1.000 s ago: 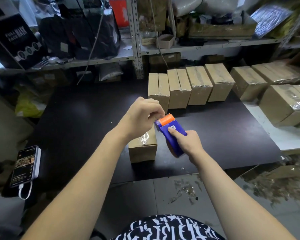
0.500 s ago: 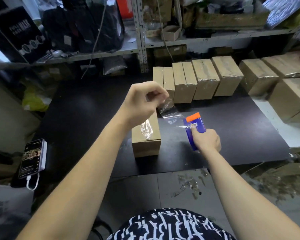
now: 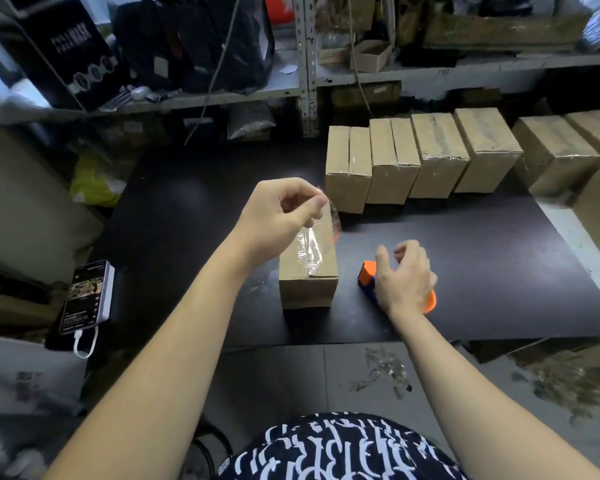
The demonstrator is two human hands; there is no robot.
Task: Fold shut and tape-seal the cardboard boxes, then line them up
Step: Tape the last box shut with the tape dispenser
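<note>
Right hand point(image 3: 404, 278) nearest, released: hangs over the tape dispenser point(image 3: 367, 275) with fingers loosely spread, curled round nothing. Hides most of the blue body and leaves only the orange ends in sight. Cannot tell whether the palm touches it.

Dispenser down on the black desk point(image 3: 482, 271), just right of the open-work box point(image 3: 307, 289), which stands near the front edge with crinkled clear film across its top.

Above that box, left hand point(image 3: 278, 213) raised, thumb and forefinger pinching the upper end of a tape strip point(image 3: 312, 244). Strip hangs down to the box top; hard to say where it ends against the film already there.

At the left desk edge, a phone point(image 3: 84, 296) with lit screen and a white cable at its near end; screen content too small to read.

Farther back, a row of sealed boxes point(image 3: 395, 161) side by side and touching, slanting away to the right. More boxes point(image 3: 555, 150) beyond, on the right, cut off by the frame edge.

Behind everything, a metal shelf point(image 3: 395, 74) crowded with dark bags and cartons, mostly blurred.
</note>
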